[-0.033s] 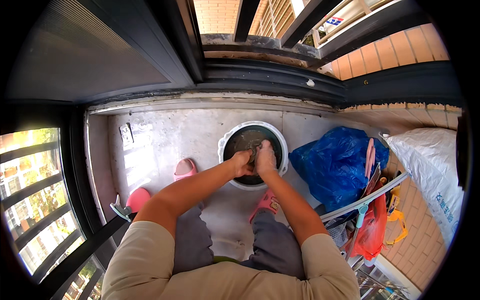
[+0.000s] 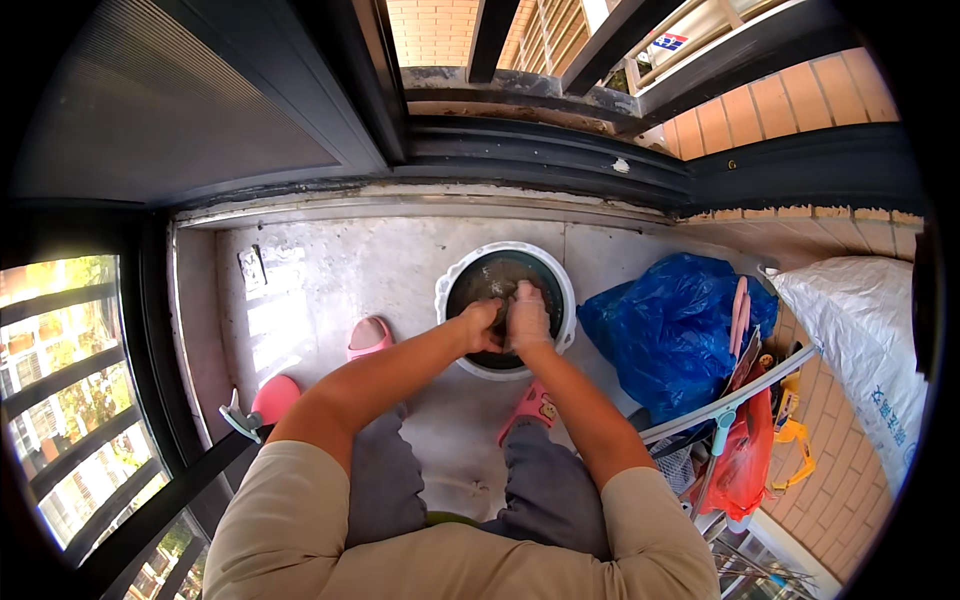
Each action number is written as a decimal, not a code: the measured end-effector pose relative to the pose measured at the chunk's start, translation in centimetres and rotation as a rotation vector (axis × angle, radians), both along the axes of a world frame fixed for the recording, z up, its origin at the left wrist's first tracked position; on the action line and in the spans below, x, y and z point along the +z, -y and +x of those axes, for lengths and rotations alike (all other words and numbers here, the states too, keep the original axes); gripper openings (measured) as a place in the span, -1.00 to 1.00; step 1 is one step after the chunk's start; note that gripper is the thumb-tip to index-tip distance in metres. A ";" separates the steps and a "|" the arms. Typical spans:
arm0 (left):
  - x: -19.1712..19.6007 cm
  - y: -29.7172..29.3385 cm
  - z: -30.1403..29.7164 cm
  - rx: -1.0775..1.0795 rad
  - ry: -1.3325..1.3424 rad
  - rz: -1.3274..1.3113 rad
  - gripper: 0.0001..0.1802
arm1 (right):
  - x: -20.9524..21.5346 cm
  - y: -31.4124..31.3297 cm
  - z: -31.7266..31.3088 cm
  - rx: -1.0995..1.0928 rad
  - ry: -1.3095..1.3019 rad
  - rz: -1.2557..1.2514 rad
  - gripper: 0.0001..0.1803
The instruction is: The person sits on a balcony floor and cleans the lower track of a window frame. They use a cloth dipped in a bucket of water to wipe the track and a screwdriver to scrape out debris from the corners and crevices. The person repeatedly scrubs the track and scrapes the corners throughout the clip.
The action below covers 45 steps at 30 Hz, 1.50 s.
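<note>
A round basin with a white rim (image 2: 443,293) and a dark inside stands on the floor in front of my feet, with murky brownish water (image 2: 500,268) in it. Both my hands reach into it from the near side. My left hand (image 2: 484,325) has its fingers curled at the left of the basin's middle. Close beside it, my right hand (image 2: 528,316) is closed and slightly blurred. Something dark and wet lies between the hands, but its kind does not show against the water.
Right of the basin sits a blue plastic bag (image 2: 665,330), beside a rack rail (image 2: 735,398) with a red bag (image 2: 742,460). A white sack (image 2: 850,320) leans farther right. Pink slippers (image 2: 370,337) are on my feet. A window frame (image 2: 540,150) runs along the far side.
My right hand has shifted slightly within the basin, its fingers a little to the left. My left hand stays almost in place.
</note>
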State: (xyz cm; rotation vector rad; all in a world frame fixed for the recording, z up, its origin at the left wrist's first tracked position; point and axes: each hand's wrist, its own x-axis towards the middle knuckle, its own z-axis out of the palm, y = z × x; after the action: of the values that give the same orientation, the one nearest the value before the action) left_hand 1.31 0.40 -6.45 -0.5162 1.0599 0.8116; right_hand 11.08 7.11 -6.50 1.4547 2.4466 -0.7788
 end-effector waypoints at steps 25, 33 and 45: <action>2.8 1.4 -0.2 -0.274 -0.271 0.112 -0.32 | 1.0 -0.4 0.4 0.231 0.107 -0.009 -0.68; 0.1 2.2 -1.6 -0.685 -1.309 0.850 -0.57 | 8.6 -1.5 1.9 0.131 -0.465 -0.358 -0.74; 4.2 0.1 -1.3 -0.300 -1.101 0.728 -0.71 | 4.2 -1.2 3.1 -1.127 -1.005 -1.618 -0.68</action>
State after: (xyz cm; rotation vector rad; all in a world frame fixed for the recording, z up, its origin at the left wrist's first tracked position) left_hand -0.01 0.33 -2.27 0.7995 1.6422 1.1498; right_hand 14.20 8.26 -2.27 1.4239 0.0433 -3.0035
